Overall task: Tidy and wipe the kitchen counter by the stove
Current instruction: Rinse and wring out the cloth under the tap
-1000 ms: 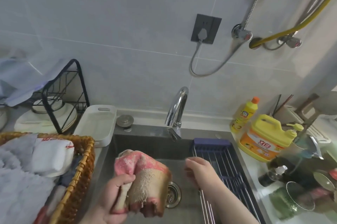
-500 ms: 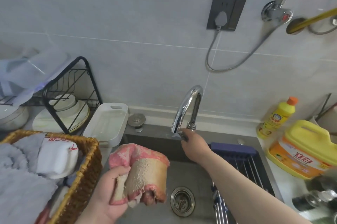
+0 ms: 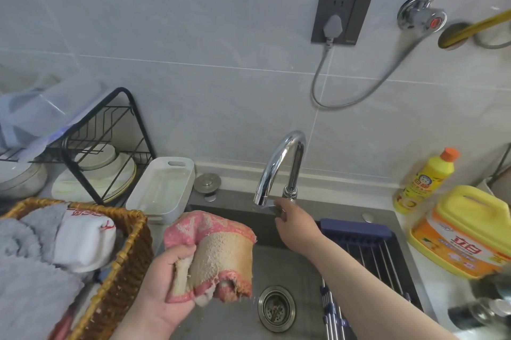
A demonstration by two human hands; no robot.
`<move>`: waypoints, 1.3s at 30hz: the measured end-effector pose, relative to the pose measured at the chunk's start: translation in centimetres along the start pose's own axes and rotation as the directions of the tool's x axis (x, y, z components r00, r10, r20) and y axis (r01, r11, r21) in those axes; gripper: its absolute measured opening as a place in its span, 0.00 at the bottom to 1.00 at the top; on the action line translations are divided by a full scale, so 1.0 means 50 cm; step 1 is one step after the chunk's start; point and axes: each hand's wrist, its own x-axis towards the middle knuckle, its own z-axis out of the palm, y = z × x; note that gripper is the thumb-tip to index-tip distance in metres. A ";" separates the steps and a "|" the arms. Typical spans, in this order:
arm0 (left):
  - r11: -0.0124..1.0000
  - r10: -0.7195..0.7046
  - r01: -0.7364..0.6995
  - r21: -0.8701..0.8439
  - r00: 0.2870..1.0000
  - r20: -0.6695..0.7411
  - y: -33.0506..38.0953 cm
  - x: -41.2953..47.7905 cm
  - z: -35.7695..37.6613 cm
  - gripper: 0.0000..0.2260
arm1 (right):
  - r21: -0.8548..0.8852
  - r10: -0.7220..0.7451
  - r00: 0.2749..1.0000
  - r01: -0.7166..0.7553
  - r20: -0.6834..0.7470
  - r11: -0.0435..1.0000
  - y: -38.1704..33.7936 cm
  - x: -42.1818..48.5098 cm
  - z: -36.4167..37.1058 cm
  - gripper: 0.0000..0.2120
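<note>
My left hand (image 3: 163,281) grips a bunched pink and tan dishcloth (image 3: 218,251) above the left side of the steel sink (image 3: 298,265). My right hand (image 3: 294,225) reaches to the base of the chrome faucet (image 3: 279,165), with its fingers curled on the dark faucet handle (image 3: 273,208) under the spout. No water stream is visible. The drain (image 3: 276,308) lies below the cloth.
A wicker basket (image 3: 121,262) of folded cloths stands at the left, by a white tray (image 3: 163,190) and a black dish rack (image 3: 91,146) with plates. A blue drying rack (image 3: 367,251) spans the sink's right. Yellow detergent bottles (image 3: 470,234) stand on the right counter.
My right hand rose from over the sink rack to the faucet handle and stays there. The cloth in my left hand has stayed about where it was.
</note>
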 end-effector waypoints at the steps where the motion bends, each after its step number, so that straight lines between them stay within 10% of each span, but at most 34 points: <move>1: 1.000 -0.002 0.002 0.000 1.000 -0.014 0.000 0.002 -0.002 0.23 | -0.005 -0.001 1.000 0.001 0.001 1.000 0.002 0.000 0.001 0.22; 22: 0.993 0.097 -0.097 -0.064 0.995 0.005 -0.001 -0.020 -0.014 0.20 | -0.243 -0.021 0.999 0.027 0.026 0.970 -0.010 0.094 0.000 0.17; 39: 1.000 -0.008 0.009 -0.020 0.998 0.069 -0.010 0.044 0.021 0.14 | 0.119 0.091 0.981 -0.071 -0.172 0.990 0.090 0.022 -0.072 0.10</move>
